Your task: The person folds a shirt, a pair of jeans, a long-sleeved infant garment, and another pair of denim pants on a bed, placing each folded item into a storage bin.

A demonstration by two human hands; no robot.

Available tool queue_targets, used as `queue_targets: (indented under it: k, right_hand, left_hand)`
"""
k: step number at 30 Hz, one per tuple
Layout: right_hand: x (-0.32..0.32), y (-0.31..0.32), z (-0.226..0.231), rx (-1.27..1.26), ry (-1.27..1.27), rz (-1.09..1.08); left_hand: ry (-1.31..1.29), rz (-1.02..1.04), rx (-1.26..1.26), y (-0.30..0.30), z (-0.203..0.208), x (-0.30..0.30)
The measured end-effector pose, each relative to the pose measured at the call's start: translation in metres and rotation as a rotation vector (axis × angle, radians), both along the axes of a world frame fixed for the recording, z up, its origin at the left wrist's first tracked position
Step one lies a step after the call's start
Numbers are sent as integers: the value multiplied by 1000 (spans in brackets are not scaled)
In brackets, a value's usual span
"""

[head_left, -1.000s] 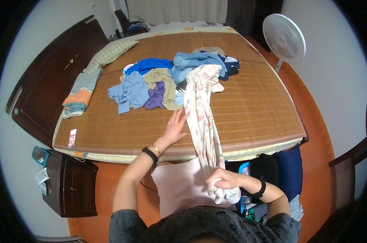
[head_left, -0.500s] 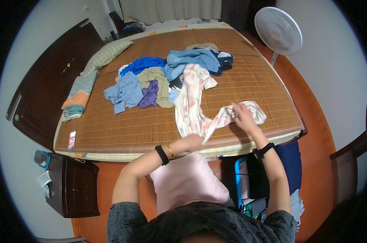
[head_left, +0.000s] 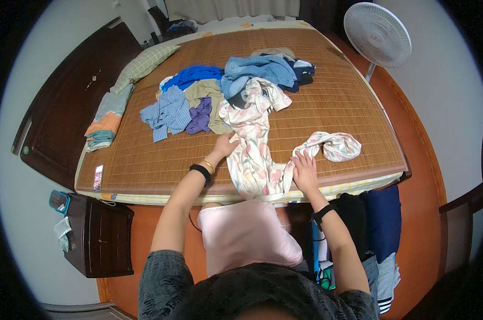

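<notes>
A white garment with a pink floral print [head_left: 256,162] lies spread over the near edge of the mat-covered bed. One long, narrow part of it reaches right and ends in a twisted bunch. At its left edge my left hand [head_left: 224,146] is closed on the cloth. My right hand [head_left: 305,169] rests with extended fingers on the narrow part, palm down. The garment's far end touches a heap of clothes: blue denim [head_left: 257,72], a bright blue piece [head_left: 191,79], a khaki piece [head_left: 212,96], a purple piece [head_left: 200,116] and a blue striped shirt [head_left: 169,114].
Folded cloths [head_left: 104,130] and a checked pillow [head_left: 145,65] lie along the headboard [head_left: 76,96]. A phone-like object [head_left: 98,177] is near the bed's left corner. A pink cushion [head_left: 247,234] is before me, dark clothes [head_left: 383,224] at right. A fan [head_left: 377,34] stands far right.
My left hand has moved left and away from me to the garment's left edge. My right hand has come nearer and flattened. The garment's near part is spread wider.
</notes>
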State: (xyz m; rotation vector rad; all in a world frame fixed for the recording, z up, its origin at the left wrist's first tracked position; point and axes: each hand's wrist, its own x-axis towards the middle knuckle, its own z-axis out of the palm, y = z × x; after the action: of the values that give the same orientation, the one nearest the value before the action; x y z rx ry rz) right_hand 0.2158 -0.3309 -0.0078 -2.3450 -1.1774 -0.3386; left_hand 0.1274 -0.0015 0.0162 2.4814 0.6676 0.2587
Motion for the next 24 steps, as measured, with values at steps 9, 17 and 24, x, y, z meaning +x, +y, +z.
queue_targets:
  k: [9, 17, 24]
  right_hand:
    - [-1, 2, -2, 57, 17, 21]
    - [-18, -7, 5, 60, -22, 49]
    - [-35, -1, 5, 38, -53, 80]
  left_hand:
    - [-274, 70, 22, 7, 16, -1]
    - [-404, 625, 61, 72, 49, -204]
    - [-357, 291, 528, 34, 33, -214]
